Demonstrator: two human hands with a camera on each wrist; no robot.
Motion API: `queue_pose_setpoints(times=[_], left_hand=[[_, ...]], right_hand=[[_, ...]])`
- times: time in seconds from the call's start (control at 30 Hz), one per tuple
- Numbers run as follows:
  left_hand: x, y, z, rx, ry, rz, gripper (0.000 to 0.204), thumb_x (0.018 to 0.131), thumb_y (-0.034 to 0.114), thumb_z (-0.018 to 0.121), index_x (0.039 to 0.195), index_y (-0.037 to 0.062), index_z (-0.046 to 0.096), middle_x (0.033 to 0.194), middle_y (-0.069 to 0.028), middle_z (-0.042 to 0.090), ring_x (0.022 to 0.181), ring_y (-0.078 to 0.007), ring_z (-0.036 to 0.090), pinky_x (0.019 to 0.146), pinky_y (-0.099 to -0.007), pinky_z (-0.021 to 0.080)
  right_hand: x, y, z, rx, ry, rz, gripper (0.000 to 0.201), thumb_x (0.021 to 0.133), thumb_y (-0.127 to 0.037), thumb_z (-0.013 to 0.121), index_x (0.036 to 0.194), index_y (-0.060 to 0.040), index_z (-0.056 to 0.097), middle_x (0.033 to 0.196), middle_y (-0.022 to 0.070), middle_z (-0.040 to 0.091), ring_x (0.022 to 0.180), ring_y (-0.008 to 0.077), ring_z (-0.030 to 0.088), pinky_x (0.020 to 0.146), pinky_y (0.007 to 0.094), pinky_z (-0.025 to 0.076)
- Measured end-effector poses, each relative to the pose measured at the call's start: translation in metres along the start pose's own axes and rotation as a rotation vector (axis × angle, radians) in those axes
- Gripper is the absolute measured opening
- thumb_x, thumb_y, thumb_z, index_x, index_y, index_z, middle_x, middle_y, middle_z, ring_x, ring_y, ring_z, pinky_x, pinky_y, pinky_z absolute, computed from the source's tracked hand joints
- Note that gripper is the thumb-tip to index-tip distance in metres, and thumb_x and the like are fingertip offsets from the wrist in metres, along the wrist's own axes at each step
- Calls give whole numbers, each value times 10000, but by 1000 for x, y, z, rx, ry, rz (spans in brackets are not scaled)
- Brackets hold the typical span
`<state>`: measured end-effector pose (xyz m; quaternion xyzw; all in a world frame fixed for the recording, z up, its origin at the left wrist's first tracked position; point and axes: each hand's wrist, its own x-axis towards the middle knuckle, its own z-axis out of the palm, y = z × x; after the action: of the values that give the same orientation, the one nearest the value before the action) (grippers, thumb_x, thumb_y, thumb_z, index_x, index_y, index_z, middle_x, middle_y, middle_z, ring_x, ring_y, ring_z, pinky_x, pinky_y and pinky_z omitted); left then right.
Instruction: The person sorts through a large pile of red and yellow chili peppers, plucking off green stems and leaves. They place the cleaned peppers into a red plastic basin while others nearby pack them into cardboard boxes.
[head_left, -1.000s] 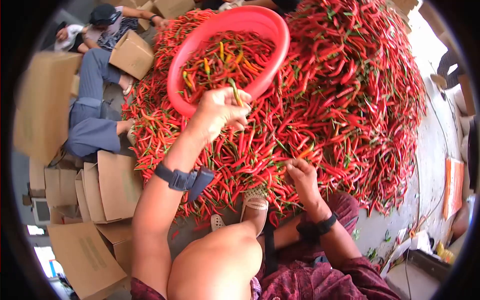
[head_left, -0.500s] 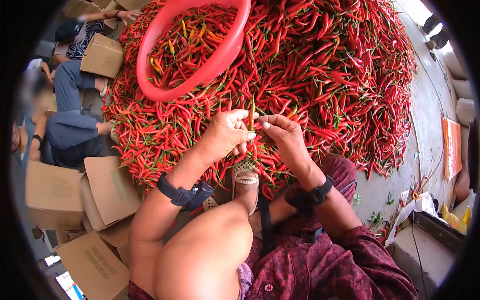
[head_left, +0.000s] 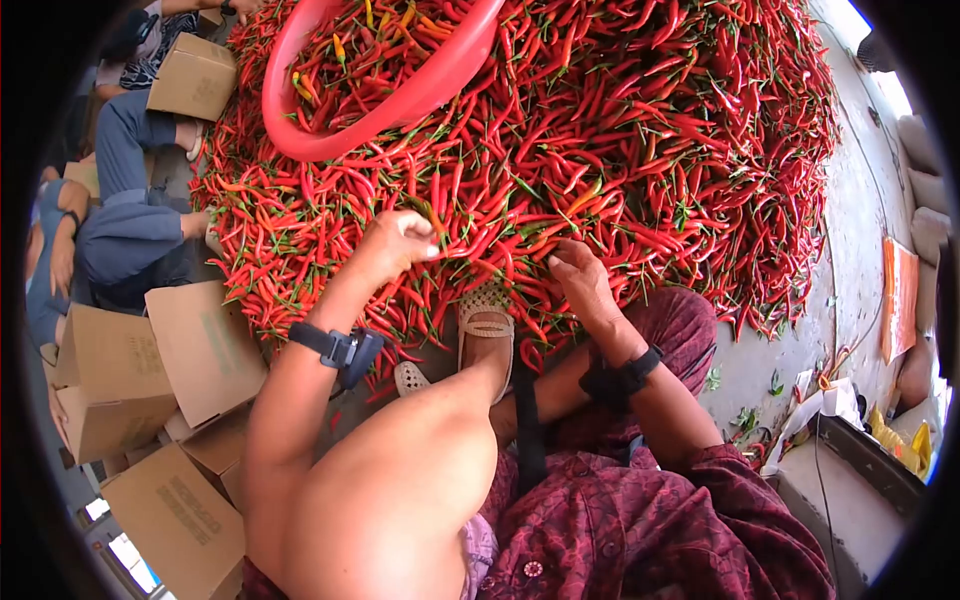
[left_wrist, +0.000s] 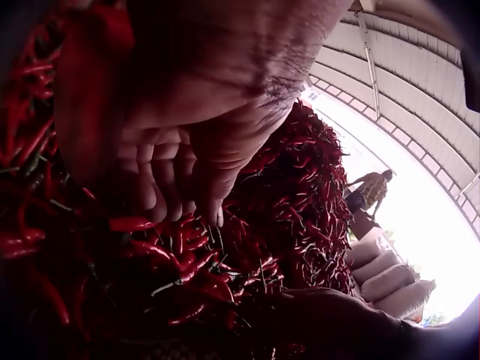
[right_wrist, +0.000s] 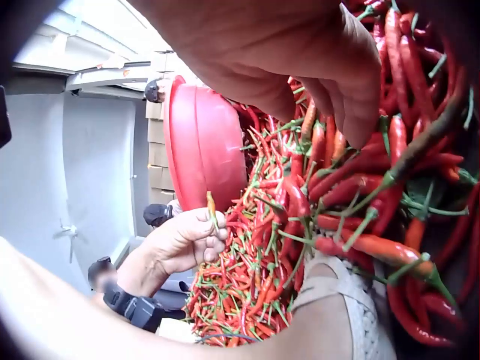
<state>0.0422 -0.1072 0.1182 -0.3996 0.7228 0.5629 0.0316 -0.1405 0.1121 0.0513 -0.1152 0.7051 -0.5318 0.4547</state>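
My left hand (head_left: pixel 398 245) pinches one yellow-orange and green chili pepper (right_wrist: pixel 211 204) between thumb and fingers, a little above the near side of a big heap of red chili peppers (head_left: pixel 640 150). In the left wrist view that hand (left_wrist: pixel 195 142) is dark, its fingers pointing down at the heap. My right hand (head_left: pixel 585 285) is lower and to the right, just over the heap's near edge. In the right wrist view its fingers (right_wrist: pixel 356 112) bend loosely downward, fingertips right at red and orange peppers, with nothing seen in their grasp.
A tilted red plastic basin (head_left: pixel 420 105) with red and some yellow peppers leans on the heap ahead. Cardboard boxes (head_left: pixel 120 380) stand at left, near other seated people. A sandaled foot (head_left: pixel 487 325) meets the heap's near edge. White sacks (head_left: pixel 930 200) lie at far right.
My left hand, with the pepper pinched in it, came back from the basin to beside the right hand, then moved left again. The right hand met it, then drew apart. The view tilted down.
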Motion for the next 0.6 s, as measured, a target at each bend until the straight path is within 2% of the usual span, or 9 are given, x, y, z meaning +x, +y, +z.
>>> queue_pose_setpoints(times=[0.07,0.17,0.2,0.27,0.33,0.37,0.4,0.47,0.6], left_hand=[[15,-11,-9,-35,136,-68,193,827,107,606,1004,36,636,878,-26,651,729,-113,596,591,-282,500],[36,-6,-21,-9,276,-100,211,829,132,609,1011,30,632,896,-44,657,764,-135,611,638,-296,511],[45,-6,-17,41,254,24,232,819,142,626,1022,29,628,903,-45,655,780,-133,608,661,-288,506],[52,3,-1,143,219,260,280,801,162,660,1044,28,619,917,-47,652,810,-130,601,707,-273,498],[50,9,20,432,112,357,409,681,170,743,1054,55,622,1005,-108,638,939,-254,602,864,-334,468],[48,2,29,608,148,382,437,657,172,756,1057,59,622,1020,-106,629,968,-274,582,895,-338,452],[44,-5,35,787,186,407,466,632,175,769,1060,63,622,1036,-104,620,997,-295,562,925,-343,436],[36,2,29,773,200,333,437,586,106,792,990,61,632,1009,-83,617,1014,-290,547,914,-353,438],[34,-16,-6,678,142,251,263,588,-1,745,827,31,640,853,-100,631,822,-251,609,754,-343,488]], right_hand=[[-3,-11,9,192,7,27,382,858,-150,584,1181,37,504,916,100,613,843,190,607,706,296,520],[6,-13,1,170,-1,114,299,860,-131,578,1104,38,545,927,96,608,801,165,598,671,303,518],[8,-17,-3,126,-3,112,277,862,-128,575,1084,38,555,930,89,606,792,152,594,661,294,514],[11,-29,-4,-286,77,-312,237,827,-131,603,1033,-14,585,890,82,599,760,204,601,638,325,504],[10,-41,1,-676,151,-727,201,793,-134,632,981,-66,615,850,75,593,728,257,607,615,356,494],[16,-50,6,-749,124,-764,193,764,-171,643,945,-107,622,869,101,578,799,313,592,665,401,495],[28,-50,9,-919,103,-820,182,771,-206,638,925,-109,623,885,93,578,849,294,586,708,383,500],[46,-47,13,-1276,-94,-718,199,766,-231,648,923,-110,627,928,93,581,916,291,575,748,371,501],[49,-39,2,-1164,-114,-624,213,728,-249,681,872,-100,633,843,115,616,810,319,613,703,413,496]])
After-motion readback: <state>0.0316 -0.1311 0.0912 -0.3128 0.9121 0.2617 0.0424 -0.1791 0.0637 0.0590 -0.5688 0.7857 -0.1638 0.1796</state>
